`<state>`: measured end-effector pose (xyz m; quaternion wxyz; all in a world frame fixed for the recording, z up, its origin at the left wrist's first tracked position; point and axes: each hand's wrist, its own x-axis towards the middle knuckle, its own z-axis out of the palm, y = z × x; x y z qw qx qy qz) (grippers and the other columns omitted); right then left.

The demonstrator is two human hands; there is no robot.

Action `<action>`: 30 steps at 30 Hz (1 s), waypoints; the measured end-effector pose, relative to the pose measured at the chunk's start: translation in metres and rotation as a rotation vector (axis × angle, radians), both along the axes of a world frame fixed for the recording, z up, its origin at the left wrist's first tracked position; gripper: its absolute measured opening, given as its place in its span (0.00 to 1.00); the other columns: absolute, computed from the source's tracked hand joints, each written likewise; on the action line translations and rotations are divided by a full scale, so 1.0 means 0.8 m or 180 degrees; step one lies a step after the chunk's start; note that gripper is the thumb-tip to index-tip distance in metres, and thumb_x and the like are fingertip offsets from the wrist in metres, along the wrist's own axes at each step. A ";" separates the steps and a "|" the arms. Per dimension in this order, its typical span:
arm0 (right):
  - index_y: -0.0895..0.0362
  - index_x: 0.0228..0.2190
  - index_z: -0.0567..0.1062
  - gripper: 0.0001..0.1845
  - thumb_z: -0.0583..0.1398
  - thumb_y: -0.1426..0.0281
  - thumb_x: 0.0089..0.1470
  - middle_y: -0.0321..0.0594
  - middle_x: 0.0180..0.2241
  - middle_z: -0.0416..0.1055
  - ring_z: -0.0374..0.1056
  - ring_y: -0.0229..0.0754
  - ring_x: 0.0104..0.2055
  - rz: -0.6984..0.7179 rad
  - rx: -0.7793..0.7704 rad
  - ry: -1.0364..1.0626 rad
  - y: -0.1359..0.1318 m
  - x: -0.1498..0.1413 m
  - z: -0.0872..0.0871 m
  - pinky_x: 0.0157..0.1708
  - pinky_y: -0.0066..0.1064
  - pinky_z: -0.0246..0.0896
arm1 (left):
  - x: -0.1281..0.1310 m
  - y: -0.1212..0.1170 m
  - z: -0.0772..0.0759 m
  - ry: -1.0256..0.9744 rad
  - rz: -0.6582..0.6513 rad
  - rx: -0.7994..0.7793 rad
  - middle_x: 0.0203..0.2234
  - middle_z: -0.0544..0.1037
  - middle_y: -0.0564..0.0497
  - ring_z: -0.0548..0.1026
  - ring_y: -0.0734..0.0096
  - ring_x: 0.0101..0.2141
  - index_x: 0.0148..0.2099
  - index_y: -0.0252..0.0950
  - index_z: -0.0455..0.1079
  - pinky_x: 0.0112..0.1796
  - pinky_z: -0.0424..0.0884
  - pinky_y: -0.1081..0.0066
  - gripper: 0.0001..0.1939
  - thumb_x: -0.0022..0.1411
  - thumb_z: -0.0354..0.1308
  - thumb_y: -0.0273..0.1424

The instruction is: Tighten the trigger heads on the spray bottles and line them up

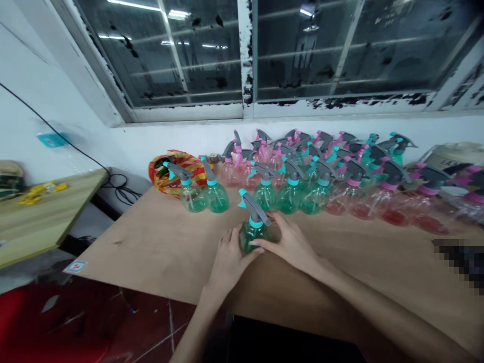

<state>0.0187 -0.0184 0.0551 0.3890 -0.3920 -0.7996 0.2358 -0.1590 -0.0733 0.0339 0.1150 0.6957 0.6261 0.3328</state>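
Between my two hands is a green spray bottle with a grey trigger head and teal collar and nozzle, upright near the middle of the wooden table. My left hand wraps round its left side, thumb across the front. From the right, my right hand grips it, thumb on the front of the body and fingers behind, near the trigger lever. Just beyond stands a row of green spray bottles, with two more green bottles to the left.
Pink spray bottles crowd the back right, below the window. A red and yellow plastic bag lies at the back left. Black cables hang beside a second table. A pixelated dark object lies at the right.
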 end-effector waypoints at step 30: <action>0.62 0.49 0.67 0.28 0.62 0.57 0.53 0.54 0.41 0.76 0.73 0.56 0.43 -0.1162 0.0412 -0.0956 0.107 -0.111 0.011 0.34 0.38 0.66 | -0.051 -0.023 -0.053 0.0072 0.0265 -0.0128 0.60 0.61 0.42 0.58 0.54 0.60 0.65 0.39 0.46 0.57 0.57 0.51 0.33 0.64 0.55 0.37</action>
